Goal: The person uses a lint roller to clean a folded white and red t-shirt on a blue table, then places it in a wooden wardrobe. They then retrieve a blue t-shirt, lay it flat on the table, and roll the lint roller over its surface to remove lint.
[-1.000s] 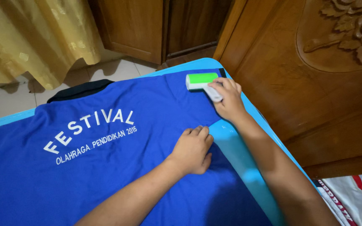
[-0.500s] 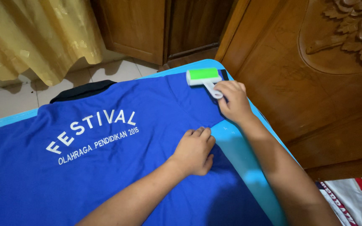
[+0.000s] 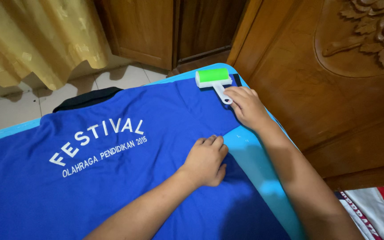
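Observation:
A blue shirt (image 3: pixel 112 178) with white lettering and a black collar (image 3: pixel 87 98) lies flat, back up, on a light blue surface (image 3: pixel 254 164). My right hand (image 3: pixel 245 109) grips the white handle of a lint roller (image 3: pixel 214 80) with a green drum, which rests on the shirt's far right sleeve near the surface's corner. My left hand (image 3: pixel 205 160) presses flat on the shirt at its right side edge, fingers together.
A carved wooden cabinet (image 3: pixel 334 89) stands close on the right of the surface. Wooden doors (image 3: pixel 165 31) and a yellow curtain (image 3: pixel 32 40) are at the back over a tiled floor (image 3: pixel 10 106). White printed fabric (image 3: pixel 378 209) lies at the lower right.
My right hand has pushed the lint roller a little further up the sleeve toward the far corner. My left hand has stayed pressed in place.

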